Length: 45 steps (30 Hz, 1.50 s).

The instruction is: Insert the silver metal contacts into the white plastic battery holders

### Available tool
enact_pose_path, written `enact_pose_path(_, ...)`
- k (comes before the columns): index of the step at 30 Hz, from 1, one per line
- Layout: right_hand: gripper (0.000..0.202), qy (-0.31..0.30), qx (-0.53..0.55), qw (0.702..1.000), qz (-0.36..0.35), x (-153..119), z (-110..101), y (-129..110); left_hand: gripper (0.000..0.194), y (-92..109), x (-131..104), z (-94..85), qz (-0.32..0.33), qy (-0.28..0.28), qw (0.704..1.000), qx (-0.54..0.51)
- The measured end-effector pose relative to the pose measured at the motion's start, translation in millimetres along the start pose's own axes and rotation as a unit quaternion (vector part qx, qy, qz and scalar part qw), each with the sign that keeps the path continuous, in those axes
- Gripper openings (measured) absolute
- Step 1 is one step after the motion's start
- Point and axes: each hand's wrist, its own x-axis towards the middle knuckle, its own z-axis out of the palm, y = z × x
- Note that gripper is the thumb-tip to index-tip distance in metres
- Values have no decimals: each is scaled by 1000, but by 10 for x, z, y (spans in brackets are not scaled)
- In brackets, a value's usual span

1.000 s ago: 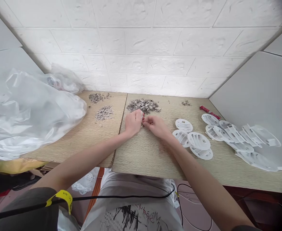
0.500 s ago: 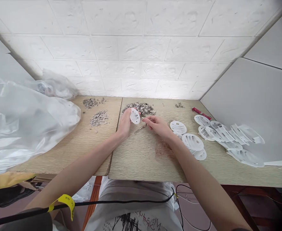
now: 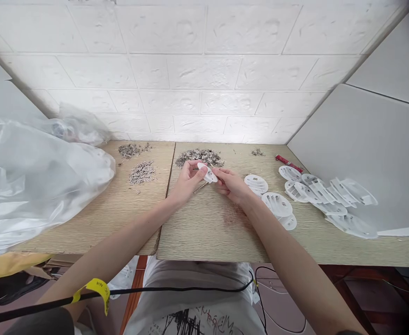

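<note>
My left hand (image 3: 187,182) is closed on a small white disc-shaped plastic part (image 3: 209,174), tilted, with small metal pieces in its slots. My right hand (image 3: 231,185) is pinched at the right edge of this part. A slim brass-coloured tool (image 3: 200,187) runs out from under the right hand toward the lower left; its exact kind is unclear. Just behind the hands lies a heap of small metal pieces (image 3: 199,157). Right of the right hand, several similar white parts (image 3: 277,204) lie overlapping on the table.
More white parts (image 3: 330,193) are piled at the right, near a red tube-like object (image 3: 288,163). Two small-metal piles (image 3: 142,173) lie on the left table. A large plastic bag (image 3: 50,186) fills the far left. A black cable (image 3: 176,289) crosses in front of me.
The white part has tilted and turned in my left hand, whose thumb now lies over it. My right hand has come up against the part's edge.
</note>
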Motion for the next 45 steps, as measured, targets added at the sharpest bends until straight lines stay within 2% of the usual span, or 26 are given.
enact_pose_path(11, 38, 46, -28, 998, 13, 0, 15, -8, 41, 58, -1, 0, -58, -5, 998, 3)
enact_pose_path(14, 30, 55, -56, 997, 2, -3, 24, -8, 36, 93, 15, -23, -60, 3, 998, 11)
enact_pose_path(17, 21, 125, -86, 988, -15, -10, 20, -14, 35, 127, 32, -57, -68, 16, 997, 25)
enact_pose_path(20, 29, 198, -105, 974, -31, -7, -8, -14, 32, 140, 53, -94, -76, 27, 996, 26)
enact_pose_path(22, 28, 187, -109, 975, -47, 3, -23, -13, 30, 133, 72, -118, -80, 34, 996, 30)
enact_pose_path(24, 30, 148, -98, 982, -69, 19, -19, -15, 30, 120, 95, -138, -82, 41, 995, 34)
enact_pose_path(28, 48, 73, -47, 990, -113, 60, 41, 1, 32, 95, 128, -153, -90, 61, 994, 35)
enact_pose_path(30, 42, 74, -50, 987, -137, 80, 70, 30, 30, 89, 128, -155, -88, 63, 993, 52)
enact_pose_path(32, 44, 109, -88, 979, -151, 95, 81, 69, 26, 79, 123, -168, -76, 39, 992, 96)
enact_pose_path(34, 64, 155, -133, 966, -157, 107, 72, 107, 28, 59, 120, -198, -52, -9, 985, 162)
enact_pose_path(36, 74, 182, -151, 956, -175, 122, 54, 128, 37, 32, 125, -237, -31, -56, 973, 224)
enact_pose_path(38, 72, 189, -124, 952, -206, 150, 50, 119, 44, 13, 136, -267, -27, -76, 964, 254)
enact_pose_path(40, 66, 187, -63, 955, -221, 201, 82, 71, 41, 17, 146, -272, -34, -71, 965, 251)
enact_pose_path(43, 60, 169, 67, 962, -205, 331, 214, -45, 29, 71, 148, -237, -35, -25, 978, 203)
enact_pose_path(45, 60, 151, 169, 954, -196, 441, 338, -109, 23, 111, 146, -213, -41, 13, 987, 156)
